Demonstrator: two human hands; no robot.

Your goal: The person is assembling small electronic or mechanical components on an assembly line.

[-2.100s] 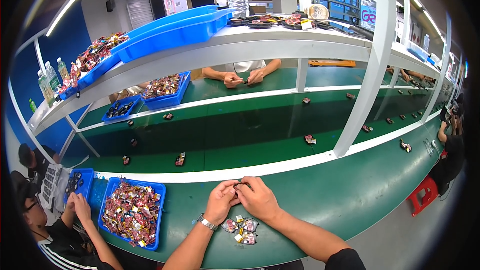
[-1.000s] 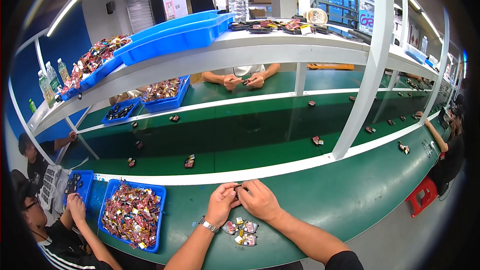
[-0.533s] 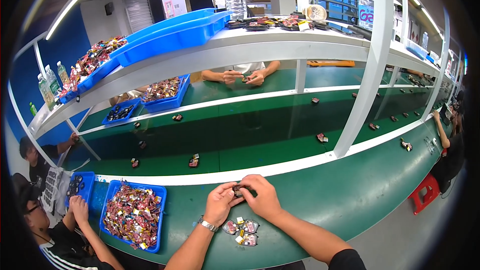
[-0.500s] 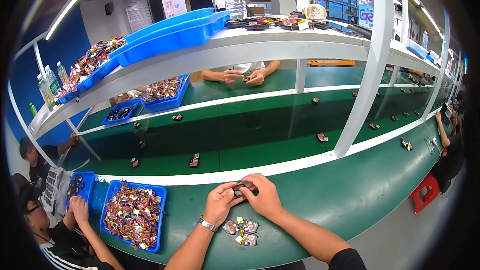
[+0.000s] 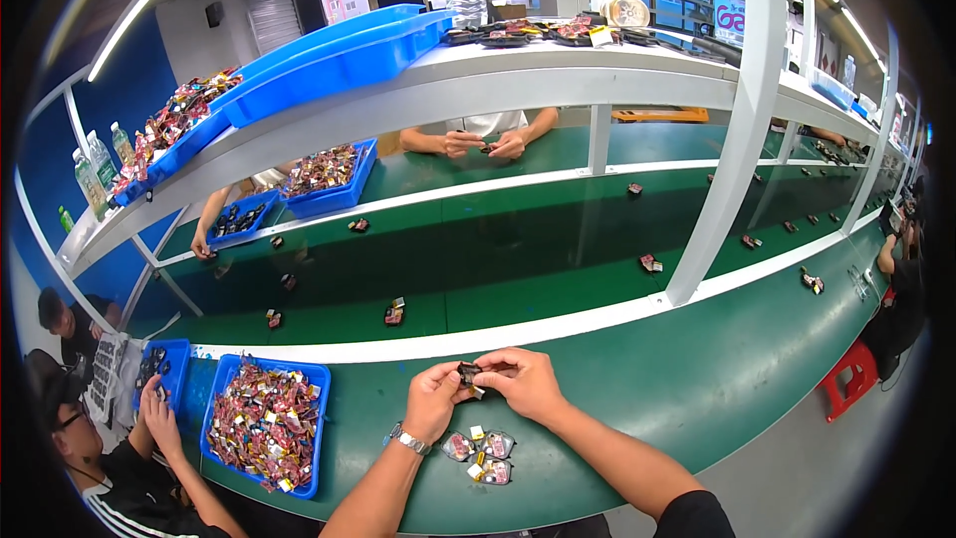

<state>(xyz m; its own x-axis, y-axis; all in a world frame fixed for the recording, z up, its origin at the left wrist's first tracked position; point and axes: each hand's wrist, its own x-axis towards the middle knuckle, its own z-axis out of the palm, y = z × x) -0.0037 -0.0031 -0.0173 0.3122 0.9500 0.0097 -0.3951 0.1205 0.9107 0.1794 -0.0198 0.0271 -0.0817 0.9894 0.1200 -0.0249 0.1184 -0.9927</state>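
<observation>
Both my hands meet above the green tabletop at the front. My left hand (image 5: 428, 406), with a metal watch on its wrist, pinches a small black plastic part (image 5: 468, 372) from the left. From the other side, the fingers of my right hand (image 5: 523, 386) close on the same part. A bit of white and yellow shows beneath it; my fingers hide the rest. Just below my hands lie several small clear-and-dark housings (image 5: 496, 471) with red, white and yellow pieces in them, grouped together on the table.
Left of me stands a blue bin (image 5: 324, 401) heaped with small red, white and yellow parts. Beyond it are a smaller blue bin (image 5: 179, 351) and a seated co-worker (image 5: 110, 473). A white rail and green conveyor (image 5: 518, 289) carrying scattered assemblies run ahead, under a shelf (image 5: 558, 88) on posts.
The black part has turned between my fingers, and my hands have shifted slightly left. Assemblies on the conveyor have moved right. A co-worker's hand now reaches by the far small bin.
</observation>
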